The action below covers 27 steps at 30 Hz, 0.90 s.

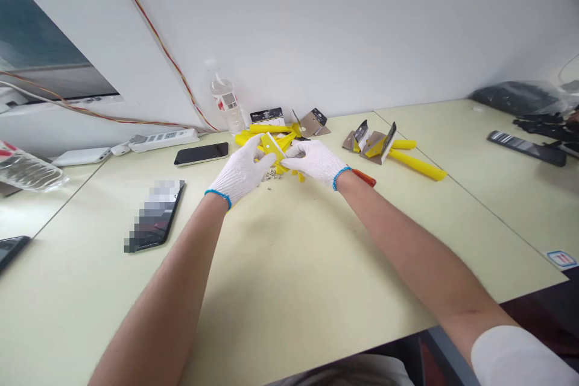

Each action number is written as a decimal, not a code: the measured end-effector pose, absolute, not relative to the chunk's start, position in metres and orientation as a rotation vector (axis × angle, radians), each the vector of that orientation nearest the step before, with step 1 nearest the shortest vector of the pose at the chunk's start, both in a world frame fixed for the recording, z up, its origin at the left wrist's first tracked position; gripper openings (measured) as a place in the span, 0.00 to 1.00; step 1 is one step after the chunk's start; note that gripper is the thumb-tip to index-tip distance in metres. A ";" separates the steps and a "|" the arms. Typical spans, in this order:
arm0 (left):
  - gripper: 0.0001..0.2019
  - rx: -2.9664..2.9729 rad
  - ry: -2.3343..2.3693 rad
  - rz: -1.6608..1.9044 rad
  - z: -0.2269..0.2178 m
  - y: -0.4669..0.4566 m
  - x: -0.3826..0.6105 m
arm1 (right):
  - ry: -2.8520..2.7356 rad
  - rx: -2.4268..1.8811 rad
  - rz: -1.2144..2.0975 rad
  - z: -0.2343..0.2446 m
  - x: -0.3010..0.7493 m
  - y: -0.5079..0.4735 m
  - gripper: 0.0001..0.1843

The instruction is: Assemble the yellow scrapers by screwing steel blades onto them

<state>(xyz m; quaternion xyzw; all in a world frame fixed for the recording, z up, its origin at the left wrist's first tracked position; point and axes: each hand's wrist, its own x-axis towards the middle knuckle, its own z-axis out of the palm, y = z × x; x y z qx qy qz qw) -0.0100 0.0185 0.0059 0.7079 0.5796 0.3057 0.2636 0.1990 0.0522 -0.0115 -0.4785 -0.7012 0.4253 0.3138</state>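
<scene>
Both my hands wear white knit gloves with blue cuffs and meet over the table near the wall. My left hand is closed on a yellow scraper head, a flat piece with a screw in its face and a pale edge. From the other side, my right hand pinches the lower right edge of the same piece. Small metal screws lie loose just below the fingers, beside small yellow bits. Behind the hands is a pile of yellow handles, partly hidden. A red-orange tool handle shows past my right wrist.
Yellow-handled scrapers with card sleeves lie to the right. Behind the pile stand a water bottle and black-and-white packaging. Phones and a power strip are on the left. A dark remote-like object lies far right.
</scene>
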 end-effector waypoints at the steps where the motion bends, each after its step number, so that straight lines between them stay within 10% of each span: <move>1: 0.19 1.925 1.564 0.825 0.006 0.019 -0.010 | -1.854 -1.266 1.120 -0.011 0.199 0.052 0.10; 15: 0.19 1.902 1.565 0.821 0.010 0.015 -0.010 | -2.013 -1.239 0.812 0.001 0.196 0.047 0.20; 27: 0.15 1.935 1.551 0.822 0.011 0.017 -0.012 | -2.036 -1.086 0.770 -0.006 0.188 0.049 0.06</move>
